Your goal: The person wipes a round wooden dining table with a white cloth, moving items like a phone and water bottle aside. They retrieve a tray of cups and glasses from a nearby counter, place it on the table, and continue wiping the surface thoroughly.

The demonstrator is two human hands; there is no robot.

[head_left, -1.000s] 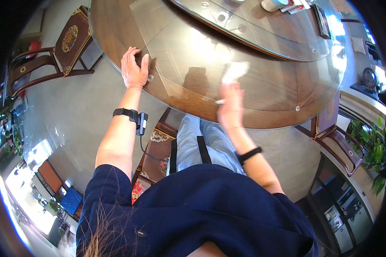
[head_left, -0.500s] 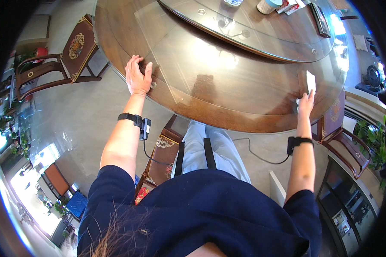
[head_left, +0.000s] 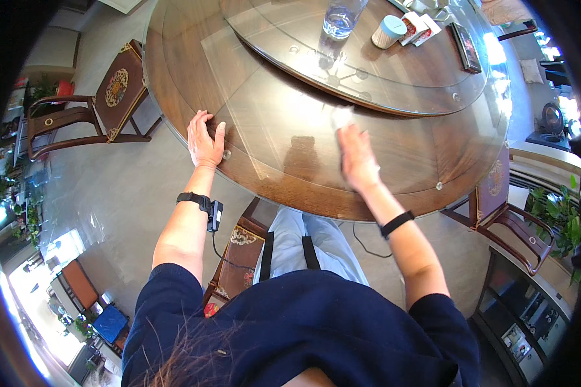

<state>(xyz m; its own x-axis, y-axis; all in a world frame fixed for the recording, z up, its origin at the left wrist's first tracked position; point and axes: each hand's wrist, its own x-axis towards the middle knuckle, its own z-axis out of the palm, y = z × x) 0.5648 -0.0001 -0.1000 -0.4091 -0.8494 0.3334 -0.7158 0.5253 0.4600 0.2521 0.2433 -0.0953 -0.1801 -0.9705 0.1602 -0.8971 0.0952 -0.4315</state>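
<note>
just in front of the turntable [head_left: 407, 84], the left hand [head_left: 204, 143] lay open while the right hand [head_left: 359, 160], fingers extended, grip indiscernible, met a white wipe [head_left: 343, 117], probably best kept flat under even pressure.

Clear bottle [head_left: 341, 22] and blue-lidded jar [head_left: 388, 33] on my feed
I see them near each other; a brown chair [head_left: 117, 93] stands at left, green plants [head_left: 555, 210] at right.
</note>
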